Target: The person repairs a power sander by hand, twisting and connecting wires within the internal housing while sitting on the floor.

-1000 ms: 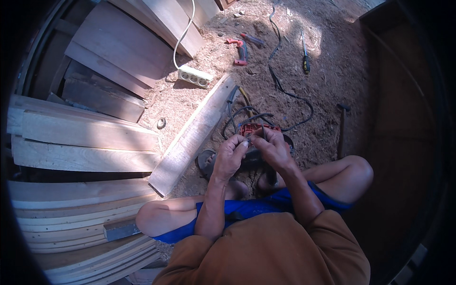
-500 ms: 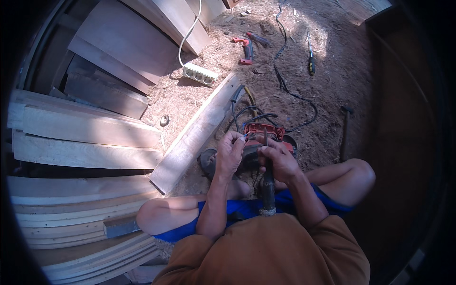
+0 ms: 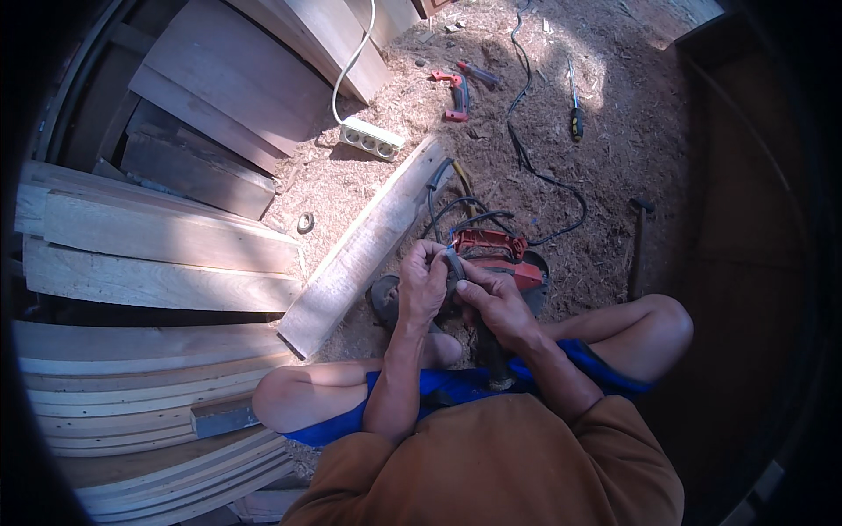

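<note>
My left hand (image 3: 424, 285) pinches a thin wire (image 3: 452, 238), with a bit of blue showing at its end. My right hand (image 3: 498, 305) grips a knife, its dark handle (image 3: 491, 355) pointing back toward my lap. The grey knife blade (image 3: 454, 265) lies against the wire at my left fingertips; the exact contact is too small to make out. Just beyond my hands rests a red and black power tool (image 3: 526, 273), partly covered by them. A red housing part (image 3: 487, 238) shows at its far side, with dark cable (image 3: 460, 202) looping behind.
A wooden plank (image 3: 364, 250) lies slantwise to the left, near stacked boards (image 3: 167, 254). Farther off are a white power strip (image 3: 373, 138), a red grip-shaped part (image 3: 458, 98) and a screwdriver (image 3: 575, 123). A hammer (image 3: 640, 232) lies right; a small ring (image 3: 305, 222) lies left.
My right hand has shifted left and tilted the knife, bringing its blade from upright beside the left hand over to the left fingertips. The left hand stays nearly in place.
</note>
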The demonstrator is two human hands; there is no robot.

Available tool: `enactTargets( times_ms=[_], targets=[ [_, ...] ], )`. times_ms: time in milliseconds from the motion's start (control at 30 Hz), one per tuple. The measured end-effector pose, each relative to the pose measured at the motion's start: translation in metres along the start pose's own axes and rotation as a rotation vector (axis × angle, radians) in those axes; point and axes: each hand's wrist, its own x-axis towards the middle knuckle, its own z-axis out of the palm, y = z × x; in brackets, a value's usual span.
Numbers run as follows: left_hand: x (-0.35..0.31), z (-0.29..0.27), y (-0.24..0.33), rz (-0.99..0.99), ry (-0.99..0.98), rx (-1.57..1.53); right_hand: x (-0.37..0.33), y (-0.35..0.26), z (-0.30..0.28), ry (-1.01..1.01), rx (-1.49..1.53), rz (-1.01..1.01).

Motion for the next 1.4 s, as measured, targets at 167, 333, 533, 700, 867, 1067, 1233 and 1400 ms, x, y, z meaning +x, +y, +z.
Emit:
enactTargets(
  times_ms=[167,333,533,700,867,1067,1233,1400],
  targets=[
    [0.000,-0.002,0.000,0.008,0.004,0.001,0.001,0.000,0.001,-0.027,-0.048,0.002],
    [0.000,0.000,0.005,0.013,0.002,0.020,0.000,-0.002,0.002,-0.018,-0.096,-0.008],
    [0.001,-0.001,0.007,0.057,-0.006,0.129,0.002,0.007,0.003,0.012,-0.051,-0.023],
    [0.002,-0.001,0.006,0.044,-0.037,0.030,0.005,0.014,0.003,0.017,-0.064,-0.087],
    [-0.001,0.002,0.006,0.041,-0.049,-0.101,0.004,0.010,0.004,0.011,-0.025,-0.090],
    [-0.001,0.002,0.004,0.055,-0.044,-0.080,0.000,0.005,0.002,-0.012,-0.115,-0.141],
    [0.000,-0.004,0.004,0.069,-0.043,0.050,-0.002,0.000,0.004,-0.012,-0.117,-0.127],
    [0.002,-0.010,0.009,0.080,-0.068,0.204,-0.001,0.002,0.000,-0.029,-0.093,-0.084]
  ],
)
